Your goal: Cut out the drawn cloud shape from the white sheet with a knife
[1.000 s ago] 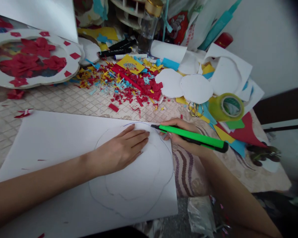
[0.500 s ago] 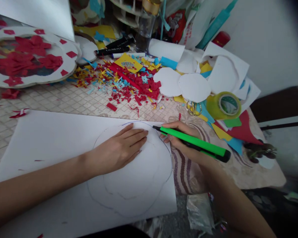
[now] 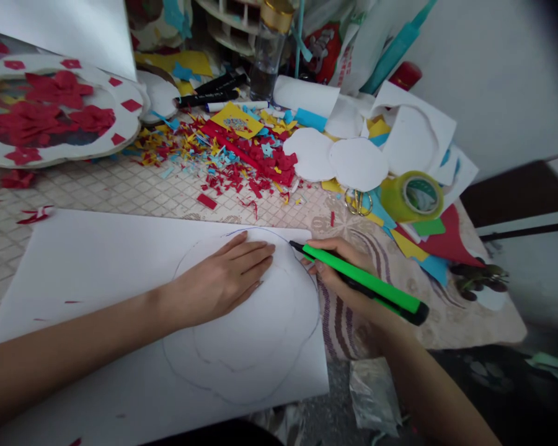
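Note:
A large white sheet of paper [image 3: 111, 248] lies on the table, with a wavy round outline drawn on it and a fainter one inside. My left hand [image 3: 227, 275] presses flat on the sheet within the outline, fingers stretched out. In my right hand [image 3: 341, 266] is a green-and-black utility knife [image 3: 367, 275], gripped like a pen. Its dark tip rests at the upper right of the outline, close to the sheet's right edge. Whether the blade has gone into the paper cannot be made out.
Red, yellow and blue paper scraps [image 3: 232, 155] are heaped behind the sheet. White paper rounds [image 3: 358, 164], a roll of tape [image 3: 413, 195] and scissors [image 3: 358, 202] lie at right. A white frame with red paper flowers [image 3: 130, 133] stands at left, a glass bottle [image 3: 266, 62] at the back.
The knife tip has moved slightly right and down along the outline, and the knife's rear end has dipped. My left hand stays on the sheet. The view has shifted a little.

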Available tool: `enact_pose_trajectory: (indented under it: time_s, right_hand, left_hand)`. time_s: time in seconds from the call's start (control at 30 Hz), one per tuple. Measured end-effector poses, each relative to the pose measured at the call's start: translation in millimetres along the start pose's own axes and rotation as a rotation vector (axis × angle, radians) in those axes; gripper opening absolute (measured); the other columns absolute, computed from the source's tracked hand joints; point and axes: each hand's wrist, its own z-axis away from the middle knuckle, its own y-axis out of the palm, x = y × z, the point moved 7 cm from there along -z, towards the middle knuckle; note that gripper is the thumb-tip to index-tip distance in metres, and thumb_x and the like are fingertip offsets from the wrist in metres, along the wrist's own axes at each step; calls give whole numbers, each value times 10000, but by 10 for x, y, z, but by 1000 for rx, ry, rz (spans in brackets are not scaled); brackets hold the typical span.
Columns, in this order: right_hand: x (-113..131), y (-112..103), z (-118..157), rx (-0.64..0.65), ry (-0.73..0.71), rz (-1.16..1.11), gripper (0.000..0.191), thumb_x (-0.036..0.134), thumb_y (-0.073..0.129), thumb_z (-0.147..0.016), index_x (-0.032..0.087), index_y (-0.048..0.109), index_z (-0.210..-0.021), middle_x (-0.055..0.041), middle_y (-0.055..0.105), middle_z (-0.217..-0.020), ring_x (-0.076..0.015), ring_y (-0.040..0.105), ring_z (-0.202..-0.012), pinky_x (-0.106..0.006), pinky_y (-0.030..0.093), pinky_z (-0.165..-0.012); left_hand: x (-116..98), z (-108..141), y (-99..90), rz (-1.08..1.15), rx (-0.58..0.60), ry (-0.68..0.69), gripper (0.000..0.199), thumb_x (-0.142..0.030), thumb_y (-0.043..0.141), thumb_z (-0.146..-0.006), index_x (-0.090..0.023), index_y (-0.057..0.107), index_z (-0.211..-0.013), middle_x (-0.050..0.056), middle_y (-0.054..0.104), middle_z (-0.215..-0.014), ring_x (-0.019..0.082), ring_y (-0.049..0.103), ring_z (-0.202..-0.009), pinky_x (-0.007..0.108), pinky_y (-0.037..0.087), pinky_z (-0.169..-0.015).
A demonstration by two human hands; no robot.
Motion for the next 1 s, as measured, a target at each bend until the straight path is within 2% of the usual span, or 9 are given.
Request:
enact_pose_trajectory:
  time_s: [0.2, 0.3, 0.5, 0.73, 0.9, 1.0]
  right_hand:
    - [28, 2, 70, -29, 17, 24, 290, 181, 590, -875, 216, 641, -1158, -58, 728, -1022, -199, 707, -869, -342, 574, -787]
    - [-18, -10, 129, -56, 56, 16, 308, 160, 586, -864, 234, 640, -1159, -46, 727, -1016, -195, 708, -855, -330, 572, -754]
    - [-103, 24, 220, -92, 156, -140, 284, 201, 596, -914, 291, 632, -1181, -17, 731, -1014, -187, 722, -896, -327, 581, -794]
    - [-186, 0, 253, -239, 177, -272, 255, 283, 629, -931, 308, 629, -1185, -9, 738, -1033, -185, 740, -917, -349, 597, -857]
    - [-110, 57, 190, -197, 92, -255, 248, 261, 605, -940, 291, 619, -1186, -7, 757, -979, -185, 724, -971, -354, 564, -917]
    - [-60, 113, 173, -156, 58, -230, 260, 244, 600, -937, 289, 622, -1192, -17, 753, -1048, -185, 708, -1013, -337, 561, -910]
  left_hand:
    - [-23, 7, 4, -18, -4, 14, 324, -161, 440, -1007, -44, 579, -1275, 183, 609, -1347, 270, 549, -1295, 529, 409, -1135]
    - [-18, 2, 8, -21, -10, 4, 323, -169, 438, -1009, -49, 584, -1271, 174, 609, -1350, 266, 550, -1294, 522, 409, -1137]
    - [-29, -5, -3, -33, -12, 19, 322, -162, 443, -1007, -53, 585, -1275, 174, 613, -1344, 264, 549, -1293, 518, 399, -1143]
    - [-26, -2, 3, -39, -12, 23, 330, -165, 439, -1011, -43, 583, -1281, 172, 598, -1366, 271, 553, -1290, 527, 416, -1131]
    - [-24, -1, -12, -62, -19, 24, 335, -180, 429, -1020, -57, 585, -1290, 157, 597, -1373, 261, 547, -1300, 521, 413, -1138]
    - [-27, 8, -25, -68, -22, 30, 336, -177, 428, -1020, -53, 585, -1290, 157, 600, -1370, 261, 544, -1305, 516, 415, -1139]
